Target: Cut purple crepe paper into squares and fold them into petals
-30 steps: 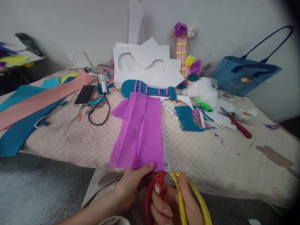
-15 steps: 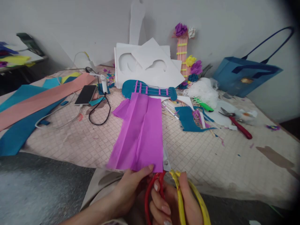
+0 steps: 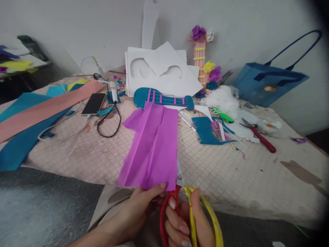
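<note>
A sheet of purple crepe paper (image 3: pixel 151 147), creased lengthwise, stretches from the table's front edge up to a teal paper guitar (image 3: pixel 164 98) with purple strips. My left hand (image 3: pixel 141 206) pinches the sheet's near edge between thumb and fingers. My right hand (image 3: pixel 185 219) grips a pair of scissors (image 3: pixel 180 177) by one red and one yellow handle. The scissor blades lie along the sheet's right edge, and part of them is hidden under the paper. The handles are spread apart.
Teal and peach paper strips (image 3: pixel 51 106), a phone (image 3: pixel 94 104) and cables lie left. White cut-out boards (image 3: pixel 164 79) lean on the wall. Right are white string (image 3: pixel 222 101), a teal scrap (image 3: pixel 205 130), red-handled pliers (image 3: pixel 262 137) and a blue bag (image 3: pixel 269 82).
The scissors and my right hand have shifted slightly left, with the handles a little closer together. The near right corner of the purple sheet has moved slightly left.
</note>
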The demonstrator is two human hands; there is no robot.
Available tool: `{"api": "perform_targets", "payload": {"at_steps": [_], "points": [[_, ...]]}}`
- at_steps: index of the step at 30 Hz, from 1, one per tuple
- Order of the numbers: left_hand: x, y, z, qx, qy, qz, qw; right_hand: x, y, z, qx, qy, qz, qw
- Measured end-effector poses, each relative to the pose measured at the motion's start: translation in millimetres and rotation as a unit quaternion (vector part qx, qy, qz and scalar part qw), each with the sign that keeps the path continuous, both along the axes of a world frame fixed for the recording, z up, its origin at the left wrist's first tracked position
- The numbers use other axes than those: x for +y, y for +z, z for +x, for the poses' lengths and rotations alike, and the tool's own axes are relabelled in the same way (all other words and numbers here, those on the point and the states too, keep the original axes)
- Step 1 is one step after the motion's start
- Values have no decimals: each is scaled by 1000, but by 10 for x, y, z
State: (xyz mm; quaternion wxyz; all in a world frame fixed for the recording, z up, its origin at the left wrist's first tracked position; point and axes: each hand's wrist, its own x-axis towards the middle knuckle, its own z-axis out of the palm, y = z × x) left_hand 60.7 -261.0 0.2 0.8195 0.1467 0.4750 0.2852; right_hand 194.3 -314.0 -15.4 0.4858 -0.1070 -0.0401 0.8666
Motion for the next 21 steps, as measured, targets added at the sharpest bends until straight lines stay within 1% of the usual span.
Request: {"api": "perform_targets", "payload": {"at_steps": [5, 13, 18, 21], "points": [[-5, 35, -14, 16, -17, 16, 1000, 3, -36, 10, -33, 5, -17, 999], [-35, 35, -59, 20, -1, 13, 1000, 34, -37, 23, -70, 5, -22, 997], [-30, 37, -63, -12, 6, 8, 1000, 44, -33, 0, -76, -8, -7, 997], [-39, 29, -75, 0, 7, 1, 1000, 56, -25, -9, -80, -13, -17, 997]]}}
